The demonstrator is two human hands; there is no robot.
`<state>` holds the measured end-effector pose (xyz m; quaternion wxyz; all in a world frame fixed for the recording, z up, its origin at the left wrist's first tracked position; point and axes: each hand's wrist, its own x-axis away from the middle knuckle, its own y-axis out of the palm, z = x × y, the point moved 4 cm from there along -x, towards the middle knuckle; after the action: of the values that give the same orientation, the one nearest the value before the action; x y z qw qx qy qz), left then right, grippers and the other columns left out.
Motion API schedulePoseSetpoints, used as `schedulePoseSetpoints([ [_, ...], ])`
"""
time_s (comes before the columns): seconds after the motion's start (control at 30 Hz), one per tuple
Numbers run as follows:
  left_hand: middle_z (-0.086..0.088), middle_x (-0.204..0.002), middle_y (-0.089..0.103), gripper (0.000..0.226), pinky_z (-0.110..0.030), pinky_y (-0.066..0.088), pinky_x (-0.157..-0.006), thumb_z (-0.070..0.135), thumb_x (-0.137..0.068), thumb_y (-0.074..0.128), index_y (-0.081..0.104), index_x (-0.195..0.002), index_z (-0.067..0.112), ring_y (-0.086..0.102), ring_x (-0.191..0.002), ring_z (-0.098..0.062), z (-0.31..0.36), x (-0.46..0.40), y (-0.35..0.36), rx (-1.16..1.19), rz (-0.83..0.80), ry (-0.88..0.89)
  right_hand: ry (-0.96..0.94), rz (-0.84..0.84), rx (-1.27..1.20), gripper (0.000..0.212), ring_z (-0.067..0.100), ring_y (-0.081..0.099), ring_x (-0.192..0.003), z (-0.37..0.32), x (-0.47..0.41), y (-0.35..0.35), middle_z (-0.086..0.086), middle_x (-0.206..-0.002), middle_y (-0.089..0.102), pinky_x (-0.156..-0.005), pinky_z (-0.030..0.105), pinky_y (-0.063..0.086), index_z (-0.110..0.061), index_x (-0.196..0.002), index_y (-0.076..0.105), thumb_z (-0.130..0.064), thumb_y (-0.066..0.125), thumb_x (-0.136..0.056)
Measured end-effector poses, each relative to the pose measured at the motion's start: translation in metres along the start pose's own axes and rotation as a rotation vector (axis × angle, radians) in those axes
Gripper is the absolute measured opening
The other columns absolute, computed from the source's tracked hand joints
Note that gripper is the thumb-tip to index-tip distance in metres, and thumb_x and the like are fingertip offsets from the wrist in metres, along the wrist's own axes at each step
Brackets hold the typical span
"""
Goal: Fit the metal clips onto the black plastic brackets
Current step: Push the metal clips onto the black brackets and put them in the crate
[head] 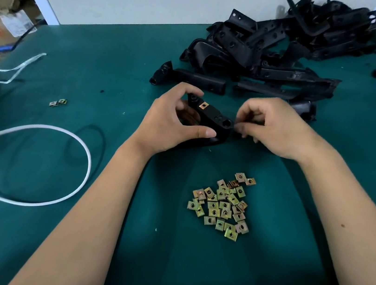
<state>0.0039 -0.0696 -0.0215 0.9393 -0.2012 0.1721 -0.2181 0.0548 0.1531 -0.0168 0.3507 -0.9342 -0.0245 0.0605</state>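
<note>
- Bracket [212,119] sits above the green mat [97,55], between both hands, one clip [203,105] already seated on its top face
- Left hand [172,125] grips the bracket's left end, thumb along the near side, fingers curled over the far edge
- Right hand [272,128] touches the bracket's right end, fingertips pinched together; what they hold is hidden
- Loose clips [221,206] lie heaped nearer the person
- Bracket pile [281,49] lies behind the hands

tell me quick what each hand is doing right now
Left hand: grips the black bracket.
Right hand: fingers curled at the bracket's end; what they pinch cannot be told.
</note>
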Motion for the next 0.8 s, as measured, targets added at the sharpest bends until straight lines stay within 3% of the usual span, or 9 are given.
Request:
schedulePoseSetpoints([
  [0.1, 0.001, -0.085, 0.077, 0.082, -0.025, 0.055, -0.079, 0.05, -0.056, 0.094, 0.058, -0.125, 0.025, 0.074, -0.083, -0.012, 0.001, 0.0, 0.0, -0.008, -0.003, 0.002, -0.015, 0.161, -0.197, 0.012, 0.017, 0.069, -0.059, 0.001, -0.002, 0.004, 0.001, -0.07, 0.071, -0.051, 0.028, 0.052, -0.012, -0.092, 0.063, -0.004, 0.071, -0.095],
  [0.2, -0.001, -0.088, 0.077, 0.083, -0.03, 0.057, -0.085, 0.044, -0.057, 0.099, 0.057, -0.126, 0.028, 0.073, -0.086, -0.014, 0.001, 0.001, 0.001, -0.043, -0.018, 0.007, -0.034, 0.25, -0.355, 0.005, 0.019, 0.067, -0.058, -0.003, -0.002, 0.011, 0.006, -0.074, 0.073, -0.052, 0.027, 0.052, -0.008, -0.099, 0.07, -0.005, 0.072, -0.095],
  [0.3, 0.001, -0.088, 0.076, 0.083, -0.021, 0.055, -0.083, 0.039, -0.057, 0.1, 0.057, -0.127, 0.032, 0.072, -0.086, -0.009, 0.001, 0.001, 0.002, -0.087, -0.013, 0.014, -0.036, 0.282, -0.489, 0.011, 0.017, 0.065, -0.064, -0.007, -0.001, 0.018, 0.016, -0.084, 0.075, -0.056, 0.024, 0.052, -0.011, -0.101, 0.079, -0.006, 0.071, -0.096],
  [0.43, 0.002, -0.089, 0.076, 0.081, -0.02, 0.055, -0.082, 0.039, -0.058, 0.1, 0.057, -0.126, 0.031, 0.072, -0.086, -0.009, 0.001, 0.001, 0.003, -0.091, -0.009, 0.025, 0.048, 0.259, -0.662, 0.016, 0.018, 0.067, -0.077, -0.006, -0.002, 0.023, 0.009, -0.089, 0.078, -0.062, 0.021, 0.053, -0.013, -0.101, 0.08, -0.001, 0.073, -0.092],
  [0.6, 0.005, -0.086, 0.075, 0.065, -0.014, 0.05, -0.077, 0.048, -0.068, 0.093, 0.06, -0.121, 0.03, 0.071, -0.082, -0.009, 0.002, 0.0, 0.004, -0.062, 0.027, 0.053, 0.066, 0.265, -0.629, 0.011, 0.013, 0.059, -0.06, -0.008, -0.001, 0.021, 0.004, -0.073, 0.071, -0.051, 0.02, 0.045, -0.008, -0.094, 0.079, -0.005, 0.069, -0.097],
  [0.8, 0.013, -0.081, 0.072, 0.055, -0.009, 0.046, -0.07, 0.049, -0.073, 0.089, 0.063, -0.115, 0.028, 0.067, -0.075, -0.005, 0.004, 0.001, 0.004, -0.076, 0.078, 0.068, 0.125, 0.134, -0.547, 0.029, 0.011, 0.045, -0.047, -0.011, 0.001, 0.024, 0.0, -0.062, 0.053, -0.045, 0.018, 0.035, -0.011, -0.082, 0.071, -0.025, 0.06, -0.105],
])
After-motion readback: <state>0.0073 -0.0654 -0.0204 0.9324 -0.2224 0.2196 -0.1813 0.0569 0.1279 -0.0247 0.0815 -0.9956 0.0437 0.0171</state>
